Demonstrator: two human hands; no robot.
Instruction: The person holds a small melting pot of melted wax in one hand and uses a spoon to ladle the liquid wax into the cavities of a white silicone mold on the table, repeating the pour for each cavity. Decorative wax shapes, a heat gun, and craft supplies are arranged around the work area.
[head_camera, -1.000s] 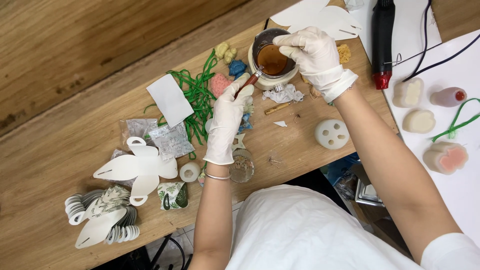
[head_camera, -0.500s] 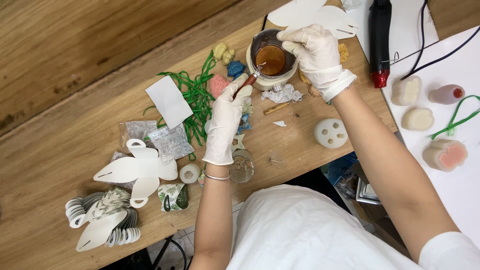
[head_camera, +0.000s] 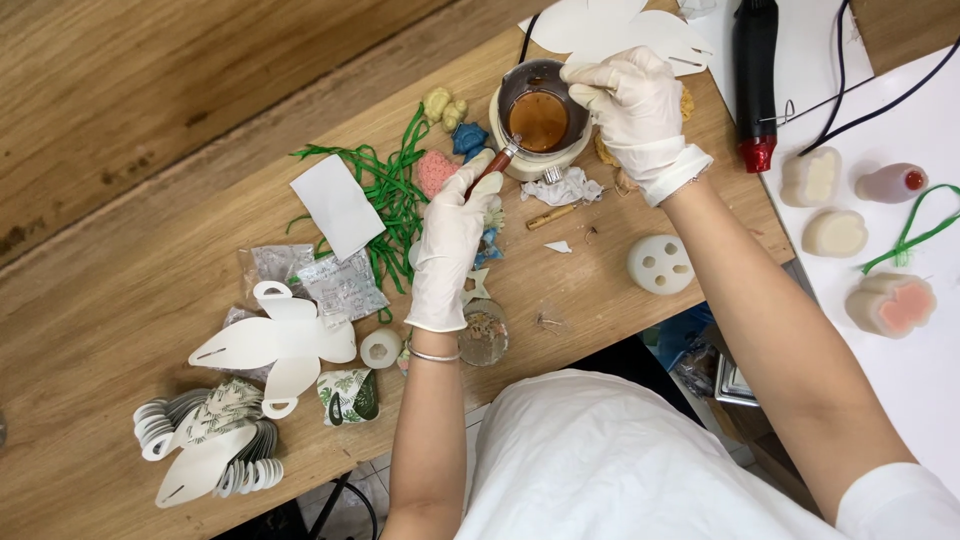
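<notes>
Left hand is pinching the brown-handled tool into the melting pot near top center, right hand is gripping its rim w/ curled fingers, imo stirring slow keeps the amber liquid from slopping

A light wooden worktable with visible grain fills most of the view under even indoor light, a darker wooden plank surface running beside its far edge, a smooth white tabletop adjoining at right, pale floor tiles below.
</notes>
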